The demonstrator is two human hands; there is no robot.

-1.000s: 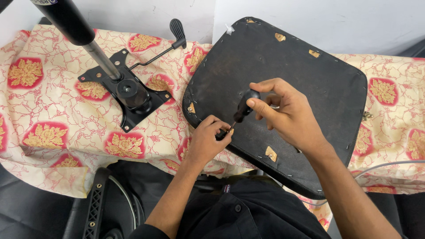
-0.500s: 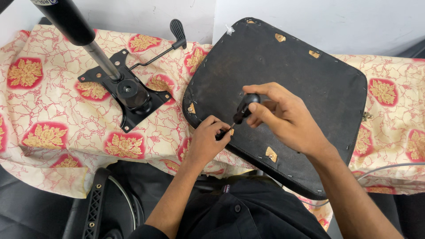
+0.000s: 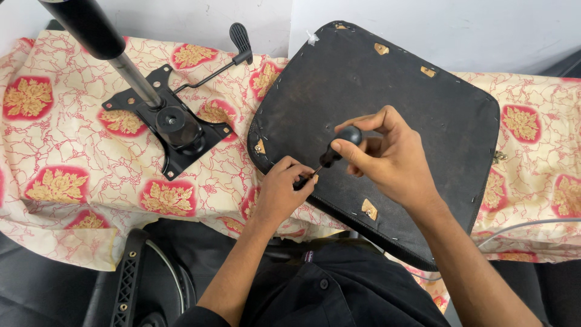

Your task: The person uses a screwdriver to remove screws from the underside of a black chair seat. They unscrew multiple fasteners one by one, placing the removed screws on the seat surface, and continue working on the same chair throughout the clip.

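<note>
A black chair seat base (image 3: 411,91) lies upside down on a table draped with a floral cloth (image 3: 72,145). My right hand (image 3: 387,157) is closed around the black handle of a screwdriver (image 3: 339,147), whose tip points down-left at the seat's near-left edge. My left hand (image 3: 281,191) rests on that edge, its fingers pinched around the screwdriver tip. What sits under the tip is hidden by those fingers. Small tan patches and staples dot the seat's rim.
A black chair tilt mechanism (image 3: 172,127) with a gas cylinder (image 3: 97,33) and a lever (image 3: 239,42) lies on the cloth to the left. A black chair armrest (image 3: 127,278) stands at lower left. A grey cable (image 3: 526,227) runs at right. A pale wall backs the table.
My right hand has shifted slightly on the screwdriver handle, as in turning it. My left hand stays at the tip. The view has drifted slightly.
</note>
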